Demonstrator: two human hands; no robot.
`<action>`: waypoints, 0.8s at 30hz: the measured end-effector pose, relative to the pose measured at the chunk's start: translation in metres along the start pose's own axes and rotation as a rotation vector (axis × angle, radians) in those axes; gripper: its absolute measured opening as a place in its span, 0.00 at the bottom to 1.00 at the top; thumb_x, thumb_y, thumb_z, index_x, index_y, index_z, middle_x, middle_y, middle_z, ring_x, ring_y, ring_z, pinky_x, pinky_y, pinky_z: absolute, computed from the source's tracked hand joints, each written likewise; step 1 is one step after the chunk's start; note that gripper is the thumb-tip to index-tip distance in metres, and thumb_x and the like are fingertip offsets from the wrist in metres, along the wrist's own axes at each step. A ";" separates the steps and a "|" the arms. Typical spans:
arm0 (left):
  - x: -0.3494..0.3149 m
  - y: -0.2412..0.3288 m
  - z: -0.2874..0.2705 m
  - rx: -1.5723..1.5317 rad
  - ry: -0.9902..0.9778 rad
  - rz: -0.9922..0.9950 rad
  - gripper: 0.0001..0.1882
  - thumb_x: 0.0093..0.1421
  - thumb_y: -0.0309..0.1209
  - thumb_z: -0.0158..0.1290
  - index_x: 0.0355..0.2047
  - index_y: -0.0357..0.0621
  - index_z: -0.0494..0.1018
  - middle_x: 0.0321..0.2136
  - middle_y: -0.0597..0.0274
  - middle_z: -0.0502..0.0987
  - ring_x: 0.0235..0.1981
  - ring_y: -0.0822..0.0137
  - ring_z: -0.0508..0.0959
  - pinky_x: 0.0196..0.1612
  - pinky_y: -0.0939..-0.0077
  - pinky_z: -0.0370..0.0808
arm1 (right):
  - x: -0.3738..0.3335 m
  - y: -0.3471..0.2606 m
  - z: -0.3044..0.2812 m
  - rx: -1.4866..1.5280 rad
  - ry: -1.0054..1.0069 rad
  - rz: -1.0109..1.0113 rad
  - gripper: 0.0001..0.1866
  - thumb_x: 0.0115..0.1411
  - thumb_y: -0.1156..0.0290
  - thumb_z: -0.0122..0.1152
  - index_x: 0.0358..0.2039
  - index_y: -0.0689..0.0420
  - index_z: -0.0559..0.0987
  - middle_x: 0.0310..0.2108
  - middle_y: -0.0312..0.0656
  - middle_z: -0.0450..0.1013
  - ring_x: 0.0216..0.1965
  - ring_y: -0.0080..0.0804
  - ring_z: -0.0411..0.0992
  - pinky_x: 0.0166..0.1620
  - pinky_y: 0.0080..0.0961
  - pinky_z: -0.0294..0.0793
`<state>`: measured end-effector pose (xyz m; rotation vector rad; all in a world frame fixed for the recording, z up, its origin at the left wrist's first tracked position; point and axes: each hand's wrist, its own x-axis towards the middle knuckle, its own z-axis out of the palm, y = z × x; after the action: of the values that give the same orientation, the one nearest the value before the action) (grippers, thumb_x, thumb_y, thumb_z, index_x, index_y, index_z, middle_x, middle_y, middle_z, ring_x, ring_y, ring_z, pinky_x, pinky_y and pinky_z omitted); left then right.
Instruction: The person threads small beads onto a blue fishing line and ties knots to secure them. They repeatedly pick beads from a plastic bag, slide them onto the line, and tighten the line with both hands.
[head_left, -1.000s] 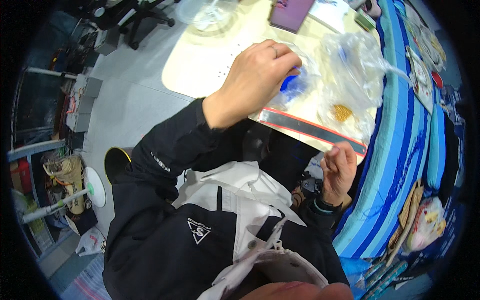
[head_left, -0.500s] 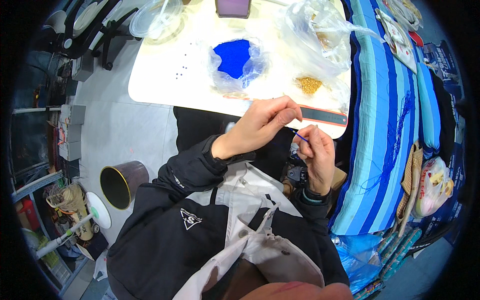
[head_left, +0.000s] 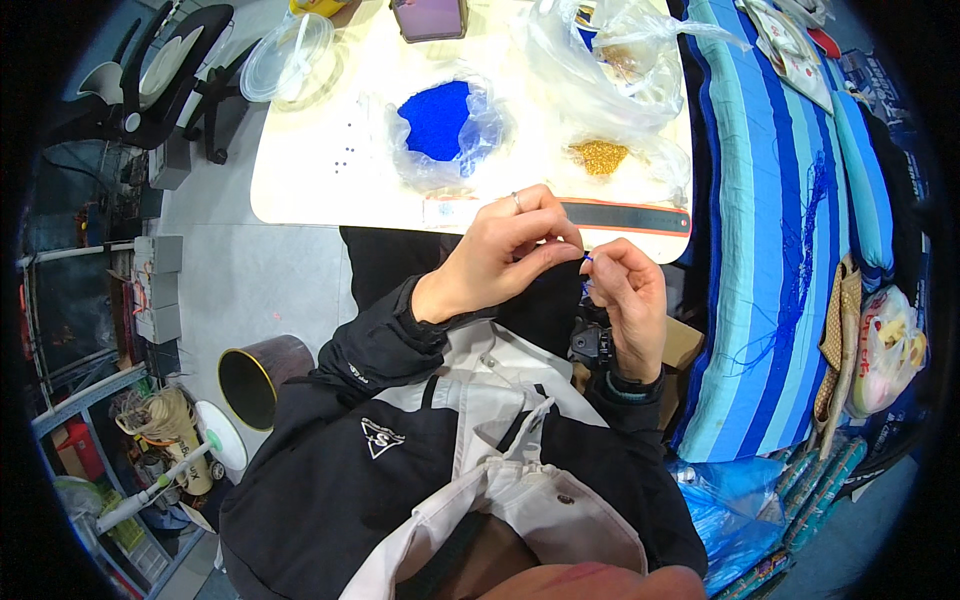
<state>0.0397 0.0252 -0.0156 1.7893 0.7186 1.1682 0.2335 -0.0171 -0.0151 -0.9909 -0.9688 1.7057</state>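
My left hand (head_left: 500, 255), a ring on one finger, is closed in a pinch just off the table's near edge. Facing it, my right hand (head_left: 634, 305) is pinched too. A short, thin dark-blue strand (head_left: 587, 258) spans the small gap between the fingertips; whether it is bare thread or strung beads is too small to tell. On the table beyond lies an open clear bag of tiny bright-blue beads (head_left: 436, 120). A heap of gold beads (head_left: 598, 156) is farther right. Behind my fingers lies a dark flat strip with an orange edge (head_left: 630, 216).
The white table (head_left: 300, 190) carries several dark dots, a clear round lid (head_left: 288, 58), a purple-topped box (head_left: 430, 20) and a large plastic bag (head_left: 600, 95). At right is a blue-striped cushion (head_left: 740, 330) with loose blue threads (head_left: 800, 240). A dark bin (head_left: 262, 375) stands on the floor, left.
My hands have come closer together, and less of the blue strand shows between them. The whole view has shifted slightly.
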 end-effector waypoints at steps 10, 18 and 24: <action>0.001 0.005 0.002 0.031 0.020 -0.068 0.03 0.56 0.20 0.54 0.28 0.38 0.70 0.25 0.58 0.69 0.25 0.63 0.70 0.29 0.75 0.67 | -0.003 -0.001 0.000 -0.053 0.072 -0.038 0.07 0.63 0.70 0.59 0.35 0.61 0.75 0.23 0.28 0.70 0.19 0.08 0.54 0.22 0.11 0.47; -0.001 0.008 0.006 0.047 0.032 -0.031 0.04 0.57 0.20 0.53 0.29 0.38 0.68 0.26 0.57 0.68 0.26 0.59 0.70 0.30 0.73 0.67 | -0.004 -0.004 0.018 -0.475 0.224 -0.250 0.08 0.55 0.78 0.66 0.36 0.62 0.80 0.17 0.23 0.64 0.19 0.07 0.54 0.22 0.10 0.47; -0.002 0.006 0.006 0.074 0.036 -0.005 0.04 0.57 0.19 0.52 0.30 0.38 0.67 0.27 0.55 0.68 0.27 0.58 0.70 0.31 0.72 0.67 | -0.008 -0.004 0.016 -0.597 0.252 -0.296 0.05 0.56 0.79 0.63 0.34 0.62 0.81 0.18 0.25 0.68 0.20 0.08 0.57 0.23 0.08 0.52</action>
<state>0.0443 0.0194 -0.0124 1.8301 0.7962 1.1864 0.2221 -0.0263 -0.0044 -1.3254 -1.4100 1.0289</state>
